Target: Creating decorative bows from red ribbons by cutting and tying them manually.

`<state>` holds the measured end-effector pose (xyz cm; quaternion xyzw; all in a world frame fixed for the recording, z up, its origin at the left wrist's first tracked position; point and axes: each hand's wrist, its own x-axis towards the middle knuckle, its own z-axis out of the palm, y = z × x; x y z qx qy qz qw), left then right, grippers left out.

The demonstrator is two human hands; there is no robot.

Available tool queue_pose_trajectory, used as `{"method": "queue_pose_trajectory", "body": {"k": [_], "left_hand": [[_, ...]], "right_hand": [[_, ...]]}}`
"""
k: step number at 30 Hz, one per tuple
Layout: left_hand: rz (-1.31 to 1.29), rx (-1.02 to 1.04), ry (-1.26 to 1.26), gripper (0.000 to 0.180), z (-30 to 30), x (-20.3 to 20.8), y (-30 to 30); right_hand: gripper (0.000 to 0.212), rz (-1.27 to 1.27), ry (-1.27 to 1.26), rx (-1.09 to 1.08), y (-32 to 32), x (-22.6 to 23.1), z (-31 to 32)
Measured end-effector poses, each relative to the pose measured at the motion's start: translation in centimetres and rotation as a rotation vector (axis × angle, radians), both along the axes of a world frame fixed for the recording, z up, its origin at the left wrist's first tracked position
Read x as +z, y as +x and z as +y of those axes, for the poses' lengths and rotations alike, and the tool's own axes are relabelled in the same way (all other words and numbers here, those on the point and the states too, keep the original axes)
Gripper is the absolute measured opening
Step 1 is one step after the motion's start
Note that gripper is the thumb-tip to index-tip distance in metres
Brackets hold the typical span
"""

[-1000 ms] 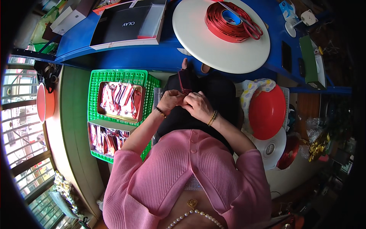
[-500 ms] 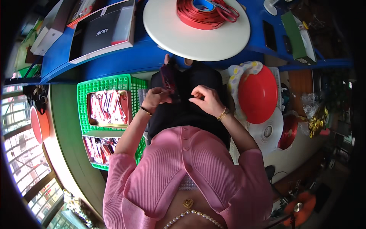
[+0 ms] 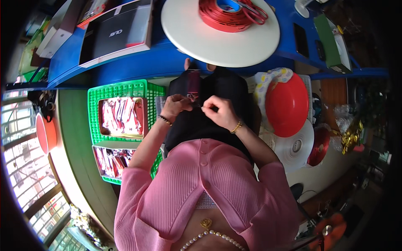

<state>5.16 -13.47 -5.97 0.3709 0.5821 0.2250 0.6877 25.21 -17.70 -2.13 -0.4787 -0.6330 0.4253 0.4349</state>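
Above my lap hangs a small dark red packet [image 3: 193, 83], flat and shiny, with a pale pattern at its near end. My left hand [image 3: 176, 107] pinches that near end between thumb and fingers. Close by on the right, my right hand [image 3: 220, 112] is closed in a pinch, fingertips almost meeting those of the left. What lies between the right fingertips is too small to make out. Dark trousers behind the packet blur its edges.
Left of me, a green plastic basket [image 3: 119, 89] carries a tray and a box of red and white packets. A blue table [image 3: 167, 65] ahead bears a white round board [image 3: 184, 44] with a red ribbon roll [image 3: 226, 25] and scissors [image 3: 256, 14]. A red basin [image 3: 287, 106] stands at right.
My right hand has come left to the packet's near end. The packet, tilted and blurred before, now points straight away from me. The whole view has shifted slightly.
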Motion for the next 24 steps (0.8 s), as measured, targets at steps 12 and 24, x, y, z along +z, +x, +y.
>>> {"method": "queue_pose_trajectory", "body": {"k": [12, 24], "left_hand": [[0.081, -0.158, -0.02, 0.021, -0.9, -1.3, -3.8], [0.157, -0.151, 0.032, 0.018, -1.9, -1.0, -3.8]], "right_hand": [[0.011, -0.642, -0.311, -0.776, 25.6, -10.6, -8.5], [0.047, -0.55, -0.402, -0.79, 24.4, -5.5, -8.6]]}}
